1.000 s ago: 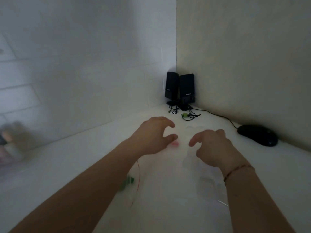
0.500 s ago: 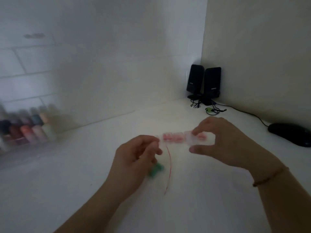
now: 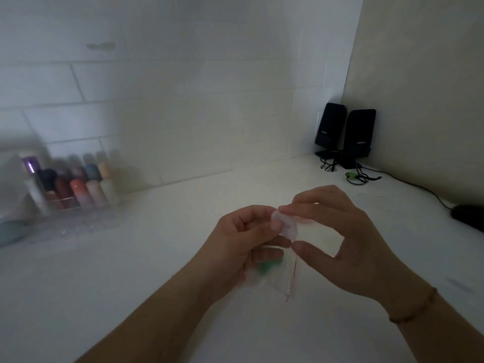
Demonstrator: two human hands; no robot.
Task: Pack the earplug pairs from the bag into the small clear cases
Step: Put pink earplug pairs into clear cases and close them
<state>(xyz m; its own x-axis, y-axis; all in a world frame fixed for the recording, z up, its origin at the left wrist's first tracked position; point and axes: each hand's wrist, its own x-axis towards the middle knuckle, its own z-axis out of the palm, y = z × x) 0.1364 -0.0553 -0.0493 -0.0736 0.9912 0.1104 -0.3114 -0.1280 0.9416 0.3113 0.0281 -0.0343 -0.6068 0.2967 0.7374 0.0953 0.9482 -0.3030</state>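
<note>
Head view: both hands are raised over the middle of the white desk surface (image 3: 131, 284), meeting at a small clear plastic case (image 3: 286, 226); the left hand (image 3: 243, 247) pinches the case's left side between thumb and forefinger, and its lower fingers curl over a green earplug (image 3: 264, 267) inside the clear plastic bag with a red seal strip (image 3: 284, 284), which hangs beneath both hands; the right hand (image 3: 337, 242) nips the case's top edge with its fingertips, thumb spread below and apart from it; whether the case is open or shut is too blurred to tell. The step in hand looks like readying a case to take a pair; next would be parting the lid, then drawing plugs from the bag. Two black speakers (image 3: 345, 134) stand in the far right corner; a clear organiser of coloured bottles (image 3: 76, 189) sits along the far left edge.
</note>
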